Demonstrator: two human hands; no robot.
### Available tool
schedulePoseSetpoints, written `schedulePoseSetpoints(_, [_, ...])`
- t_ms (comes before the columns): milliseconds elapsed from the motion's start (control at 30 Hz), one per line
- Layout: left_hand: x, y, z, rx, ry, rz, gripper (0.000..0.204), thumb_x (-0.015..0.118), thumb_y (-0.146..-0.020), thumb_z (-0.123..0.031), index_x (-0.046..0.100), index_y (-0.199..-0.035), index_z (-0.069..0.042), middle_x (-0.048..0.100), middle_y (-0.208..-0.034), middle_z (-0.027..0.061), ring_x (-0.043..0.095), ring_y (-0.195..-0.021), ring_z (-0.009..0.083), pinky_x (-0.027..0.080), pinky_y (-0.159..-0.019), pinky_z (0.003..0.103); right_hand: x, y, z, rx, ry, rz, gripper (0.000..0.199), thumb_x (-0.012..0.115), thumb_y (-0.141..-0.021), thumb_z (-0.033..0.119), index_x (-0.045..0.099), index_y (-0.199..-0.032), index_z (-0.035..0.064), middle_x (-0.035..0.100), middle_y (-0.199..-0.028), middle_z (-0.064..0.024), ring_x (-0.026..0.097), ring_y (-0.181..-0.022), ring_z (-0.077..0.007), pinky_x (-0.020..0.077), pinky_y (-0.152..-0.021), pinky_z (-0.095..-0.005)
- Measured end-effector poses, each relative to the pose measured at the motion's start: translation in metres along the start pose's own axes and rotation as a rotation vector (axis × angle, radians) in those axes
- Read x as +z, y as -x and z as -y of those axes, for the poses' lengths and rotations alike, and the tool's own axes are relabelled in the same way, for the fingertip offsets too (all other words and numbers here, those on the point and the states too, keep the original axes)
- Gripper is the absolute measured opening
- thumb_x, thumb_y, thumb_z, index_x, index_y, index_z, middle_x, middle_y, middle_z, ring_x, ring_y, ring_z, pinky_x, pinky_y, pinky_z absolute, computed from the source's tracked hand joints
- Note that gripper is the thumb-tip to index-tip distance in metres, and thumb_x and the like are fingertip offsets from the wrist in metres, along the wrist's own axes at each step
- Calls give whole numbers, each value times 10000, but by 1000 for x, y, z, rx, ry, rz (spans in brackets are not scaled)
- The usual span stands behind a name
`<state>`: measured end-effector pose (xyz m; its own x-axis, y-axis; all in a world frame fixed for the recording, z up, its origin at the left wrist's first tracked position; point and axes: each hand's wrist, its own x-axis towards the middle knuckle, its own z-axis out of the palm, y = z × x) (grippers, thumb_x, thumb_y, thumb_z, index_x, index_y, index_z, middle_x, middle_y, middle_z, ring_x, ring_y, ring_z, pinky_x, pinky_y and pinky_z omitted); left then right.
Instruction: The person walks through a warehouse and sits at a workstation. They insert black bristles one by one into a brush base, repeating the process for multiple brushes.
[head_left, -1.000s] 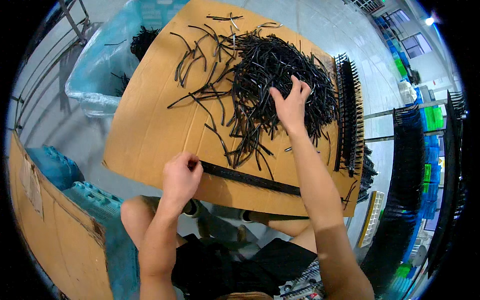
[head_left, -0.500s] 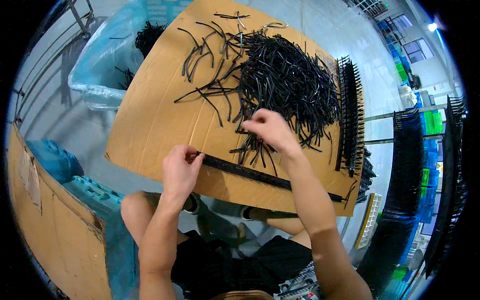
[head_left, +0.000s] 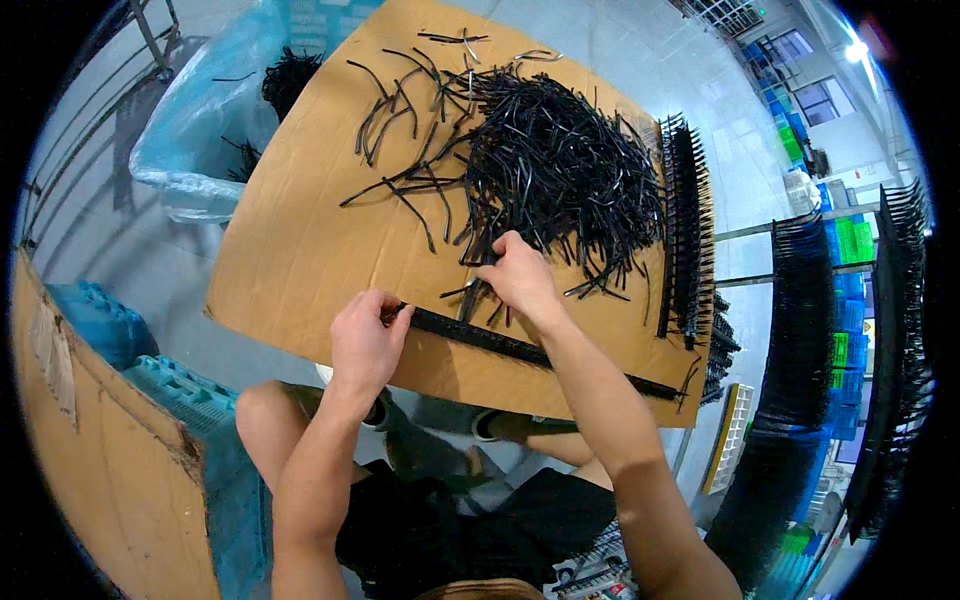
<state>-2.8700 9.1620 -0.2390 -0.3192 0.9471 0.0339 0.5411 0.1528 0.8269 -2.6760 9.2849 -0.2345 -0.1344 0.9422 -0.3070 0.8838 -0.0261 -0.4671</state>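
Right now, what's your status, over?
Left fingers at left end of long black strip. Right fingers at near edge of heap of short black pieces. Right forearm hides part of strip.

Black strips, black bar, faintly lined tan cardboard, pale blue plastic liner

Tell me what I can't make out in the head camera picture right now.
All in the head view:
- Black bar's left tip: hidden by the left hand.
- Bar's stretch beneath the right forearm: covered.
- Whether the right hand grips strands: too small.
- Bottom of the pile: buried under its upper strands.
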Motion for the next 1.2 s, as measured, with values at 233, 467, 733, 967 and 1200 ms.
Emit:
schedulePoseSetpoints(233, [0,3,0,59,-62,-8,196,740,-792,-182,651,-836,-14,662,-775,141,656,-697,281,521,-638,355,-22,-8,-3,151,-986,33,236,691,-822,81,574,-983,-46,589,-753,-66,551,-610,-94,449,-488,-233])
schedulePoseSetpoints(467, [-7,-4,3,5,-103,-109,146,710,-802,-169,639,-823,-43,656,-788,124,648,-715,294,509,-635,386,-17,-5,15,-13,-571,-140,179,663,-872,166,606,-881,-3,590,-715,-41,578,-601,-100,465,-501,-247])
schedulePoseSetpoints(733, [10,5,13,-129,162,-175,152,715,-804,-152,641,-838,-24,664,-778,126,658,-703,283,517,-631,353,21,25,57,-169,-961,201,165,682,-856,103,605,-953,-6,650,-851,-70,625,-747,-124,507,-617,-251])
schedulePoseSetpoints(967, [18,11,28,234,-64,-356,107,694,-803,-110,616,-847,-52,646,-782,100,638,-683,285,510,-590,364,40,52,73,-274,-905,52,182,693,-851,101,622,-955,-30,679,-856,-75,635,-791,-117,508,-711,-256])
schedulePoseSetpoints(1200, [19,7,25,321,-143,-352,80,665,-797,-74,607,-846,-50,635,-802,118,629,-678,299,505,-578,376,50,42,58,-423,-811,59,156,684,-846,102,630,-912,-29,685,-806,-103,647,-703,-140,513,-652,-274])
